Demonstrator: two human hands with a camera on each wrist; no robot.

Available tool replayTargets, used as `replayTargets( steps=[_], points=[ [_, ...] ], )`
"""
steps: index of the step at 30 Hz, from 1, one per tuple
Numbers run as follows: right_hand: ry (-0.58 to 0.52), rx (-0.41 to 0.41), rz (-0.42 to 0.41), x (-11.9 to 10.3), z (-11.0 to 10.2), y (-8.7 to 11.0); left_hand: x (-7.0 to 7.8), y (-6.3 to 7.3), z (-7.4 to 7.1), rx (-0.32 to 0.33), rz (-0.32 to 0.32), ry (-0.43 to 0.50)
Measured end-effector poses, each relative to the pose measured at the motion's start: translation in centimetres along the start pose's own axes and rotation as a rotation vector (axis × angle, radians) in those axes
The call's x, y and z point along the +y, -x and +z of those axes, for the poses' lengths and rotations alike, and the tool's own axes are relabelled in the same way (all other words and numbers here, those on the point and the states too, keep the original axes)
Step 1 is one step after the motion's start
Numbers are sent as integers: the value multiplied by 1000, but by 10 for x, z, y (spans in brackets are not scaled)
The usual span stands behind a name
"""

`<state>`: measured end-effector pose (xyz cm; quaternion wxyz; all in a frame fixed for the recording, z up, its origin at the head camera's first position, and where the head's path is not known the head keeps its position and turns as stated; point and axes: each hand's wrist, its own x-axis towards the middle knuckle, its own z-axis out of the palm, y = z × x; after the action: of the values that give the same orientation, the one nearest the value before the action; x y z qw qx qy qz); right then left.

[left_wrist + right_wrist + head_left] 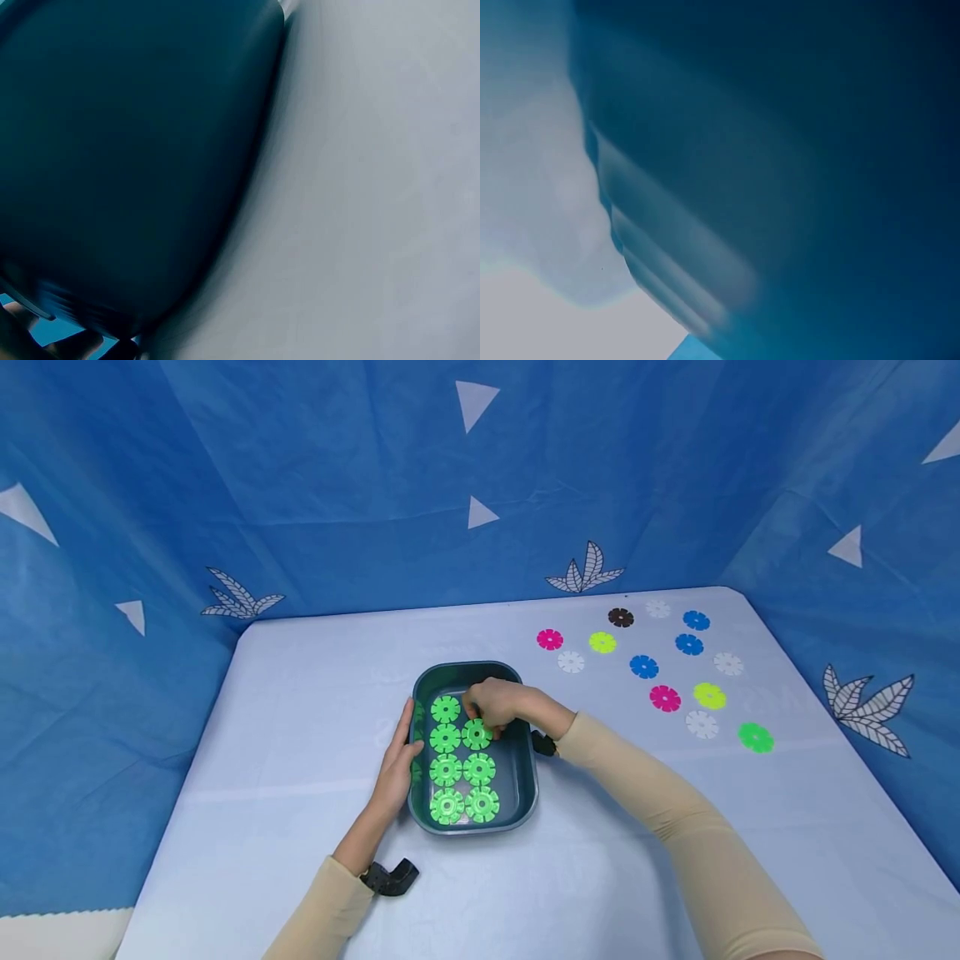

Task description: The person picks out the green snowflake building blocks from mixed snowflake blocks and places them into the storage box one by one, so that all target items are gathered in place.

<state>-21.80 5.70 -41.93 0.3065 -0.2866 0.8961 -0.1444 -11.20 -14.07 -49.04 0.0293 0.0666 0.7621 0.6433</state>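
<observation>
In the head view a dark teal tray (pixel 522 814) stands on the white table, with several green slotted building discs (pixel 446 769) laid flat in two columns inside. My left hand (pixel 392 778) lies along the tray's left side, fingers straight against the outer wall and thumb at the rim. My right hand (pixel 497 702) reaches in over the right rim. Its curled fingers pinch the green disc (pixel 476 735) topmost in the right column, and part of that disc is hidden. Both wrist views are filled mostly by the tray's outer wall (pixel 135 150), with left fingertips (pixel 79 343) at its edge.
Loose slotted discs lie scattered at the table's right: pink (pixel 665 698), yellow (pixel 709 696), blue (pixel 643 667), white (pixel 702 724), brown (pixel 620 617) and a green one (pixel 756 737). A blue cloth (pixel 360 485) with white triangles hangs behind and beside the table (pixel 300 710).
</observation>
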Motion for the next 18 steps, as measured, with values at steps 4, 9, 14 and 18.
replayTargets(
  steps=[4,9,14,18],
  points=[
    [12,1,4,-1,1,1,0,0,0,0,-1,-2],
    [23,3,7,-2,1,2,0,0,0,0,-1,-1],
    [37,7,4,-2,3,2,1,0,0,0,-3,-3],
    [60,9,3,-2,4,0,1,0,0,-1,-7,-7]
  ],
)
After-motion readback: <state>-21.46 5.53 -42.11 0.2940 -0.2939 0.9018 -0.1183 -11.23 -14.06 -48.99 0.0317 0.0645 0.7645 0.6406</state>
